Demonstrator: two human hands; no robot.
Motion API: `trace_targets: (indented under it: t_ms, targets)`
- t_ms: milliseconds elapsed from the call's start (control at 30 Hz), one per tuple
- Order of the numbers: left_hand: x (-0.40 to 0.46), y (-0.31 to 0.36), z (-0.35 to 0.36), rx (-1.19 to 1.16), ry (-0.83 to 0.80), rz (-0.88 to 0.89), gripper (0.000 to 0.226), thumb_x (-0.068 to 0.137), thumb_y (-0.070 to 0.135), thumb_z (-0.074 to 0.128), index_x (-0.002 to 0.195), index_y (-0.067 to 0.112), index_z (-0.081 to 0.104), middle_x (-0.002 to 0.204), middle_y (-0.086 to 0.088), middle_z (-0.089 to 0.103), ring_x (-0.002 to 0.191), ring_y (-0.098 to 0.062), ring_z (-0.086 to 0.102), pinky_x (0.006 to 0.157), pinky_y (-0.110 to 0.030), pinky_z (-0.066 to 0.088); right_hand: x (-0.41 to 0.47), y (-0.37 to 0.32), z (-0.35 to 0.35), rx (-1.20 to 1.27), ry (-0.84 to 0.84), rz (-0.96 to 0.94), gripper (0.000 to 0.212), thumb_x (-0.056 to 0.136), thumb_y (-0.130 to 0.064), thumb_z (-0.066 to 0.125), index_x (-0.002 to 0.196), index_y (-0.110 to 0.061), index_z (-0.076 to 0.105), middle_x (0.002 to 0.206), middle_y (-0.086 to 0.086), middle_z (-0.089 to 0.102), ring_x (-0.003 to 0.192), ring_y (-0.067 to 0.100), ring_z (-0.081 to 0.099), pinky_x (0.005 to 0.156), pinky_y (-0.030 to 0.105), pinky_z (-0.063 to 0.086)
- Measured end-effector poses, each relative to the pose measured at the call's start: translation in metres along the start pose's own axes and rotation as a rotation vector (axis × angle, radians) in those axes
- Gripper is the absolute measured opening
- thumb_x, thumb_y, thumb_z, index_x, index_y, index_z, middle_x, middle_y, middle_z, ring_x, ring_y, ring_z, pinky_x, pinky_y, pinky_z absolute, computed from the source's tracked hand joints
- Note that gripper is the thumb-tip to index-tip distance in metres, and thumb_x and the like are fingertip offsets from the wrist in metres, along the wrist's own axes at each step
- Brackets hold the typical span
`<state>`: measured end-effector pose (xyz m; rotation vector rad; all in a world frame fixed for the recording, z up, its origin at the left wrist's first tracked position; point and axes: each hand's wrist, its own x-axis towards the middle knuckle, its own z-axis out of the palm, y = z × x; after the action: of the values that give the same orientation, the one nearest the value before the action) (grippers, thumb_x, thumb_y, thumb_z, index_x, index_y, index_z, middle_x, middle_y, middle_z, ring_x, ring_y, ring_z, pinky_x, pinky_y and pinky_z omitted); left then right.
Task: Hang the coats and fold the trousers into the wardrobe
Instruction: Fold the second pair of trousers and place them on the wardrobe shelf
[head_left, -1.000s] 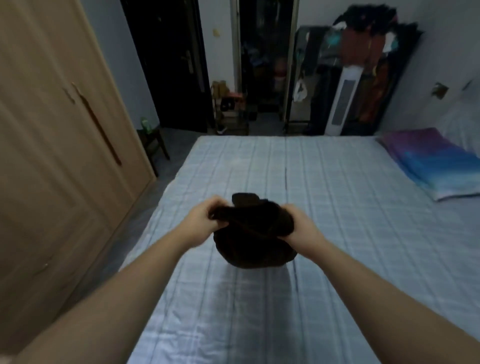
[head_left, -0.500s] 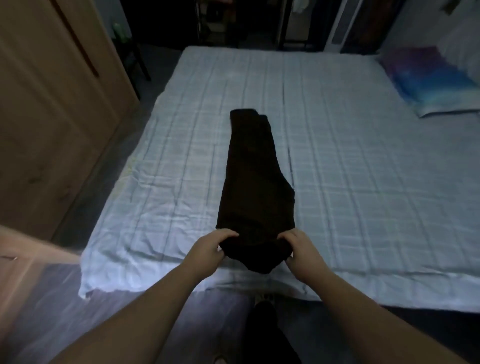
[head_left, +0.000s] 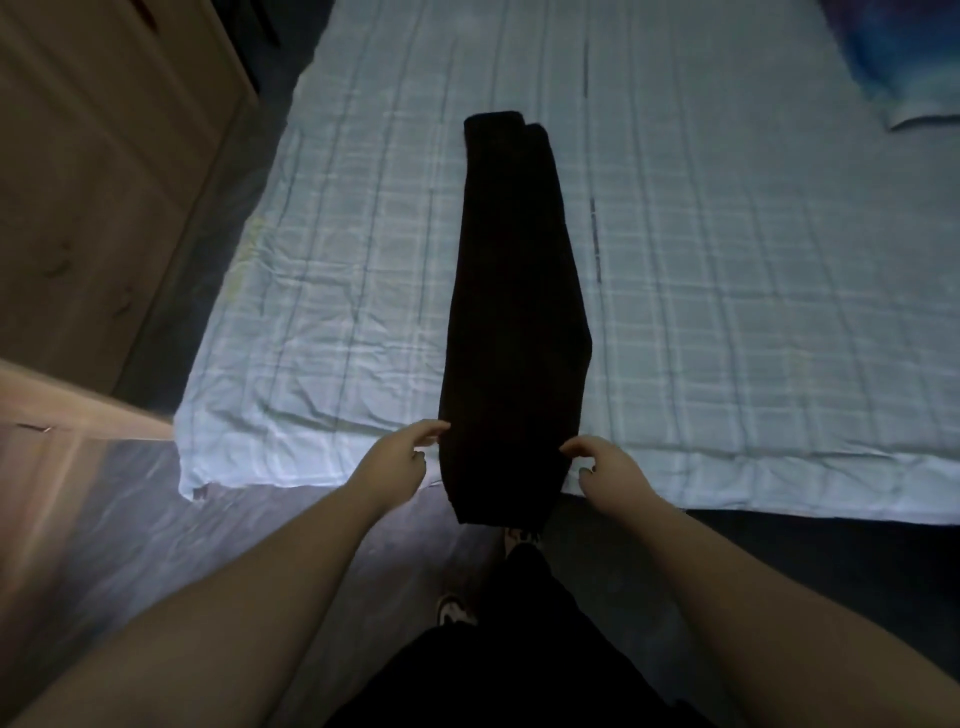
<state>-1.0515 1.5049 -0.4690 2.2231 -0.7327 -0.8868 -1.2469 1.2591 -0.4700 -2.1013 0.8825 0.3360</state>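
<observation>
Dark trousers (head_left: 514, 312) lie stretched out lengthwise on the bed (head_left: 779, 312), legs together, leg ends pointing away from me. Their near end hangs a little over the bed's front edge. My left hand (head_left: 397, 460) is at the left side of that near end, fingertips just touching the cloth, fingers apart. My right hand (head_left: 605, 467) mirrors it on the right side, fingers loose and apart. Neither hand grips the fabric. The wooden wardrobe (head_left: 104, 182) stands to the left with its doors closed.
A pale wooden panel edge (head_left: 78, 410) juts in from the left near the bed corner. A blue and purple pillow (head_left: 904, 67) lies at the far right of the bed. My dark-clothed legs and shoe (head_left: 454, 613) stand on the floor below.
The bunched trousers I held up with both hands were flung out flat along the bed. My view tilted down, and both hands have let go of the near end.
</observation>
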Motion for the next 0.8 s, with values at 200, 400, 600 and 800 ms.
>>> trace_targets:
  t_ms: [200, 400, 600, 800]
  targets:
    - [0.043, 0.052, -0.043, -0.106, 0.082, -0.001, 0.060, 0.088, -0.010, 0.040, 0.130, 0.030, 0.058, 0.120, 0.014, 0.062, 0.110, -0.005, 0.061, 0.086, -0.017, 0.046, 0.029, -0.046, -0.044, 0.069, 0.050, -0.041, 0.042, 0.094, 0.000, 0.050, 0.126, -0.027, 0.060, 0.126, -0.005, 0.061, 0.116, 0.012, 0.057, 0.095, 0.023, 0.047]
    - [0.127, 0.105, -0.072, -0.148, 0.106, 0.022, 0.051, 0.095, -0.002, 0.041, 0.132, 0.030, 0.055, 0.126, 0.008, 0.061, 0.116, -0.011, 0.059, 0.091, -0.021, 0.048, 0.102, -0.080, -0.100, 0.139, 0.078, -0.073, 0.046, 0.095, -0.002, 0.049, 0.132, -0.028, 0.058, 0.128, -0.006, 0.061, 0.113, 0.012, 0.058, 0.093, 0.027, 0.052]
    - [0.249, 0.142, -0.089, -0.183, 0.184, -0.042, 0.042, 0.100, 0.006, 0.046, 0.137, 0.025, 0.051, 0.136, 0.006, 0.056, 0.125, -0.012, 0.054, 0.086, -0.011, 0.042, 0.213, -0.096, -0.148, 0.226, 0.115, -0.044, 0.052, 0.096, -0.001, 0.048, 0.141, -0.028, 0.053, 0.133, -0.008, 0.056, 0.120, 0.007, 0.053, 0.108, 0.031, 0.046]
    - [0.354, 0.125, -0.074, -0.244, 0.254, -0.237, 0.046, 0.099, 0.008, 0.049, 0.143, 0.021, 0.044, 0.147, -0.001, 0.047, 0.136, -0.019, 0.044, 0.101, -0.031, 0.041, 0.324, -0.083, -0.154, 0.404, 0.132, 0.137, 0.057, 0.095, 0.002, 0.051, 0.146, -0.025, 0.045, 0.130, -0.003, 0.053, 0.121, 0.017, 0.054, 0.104, 0.032, 0.048]
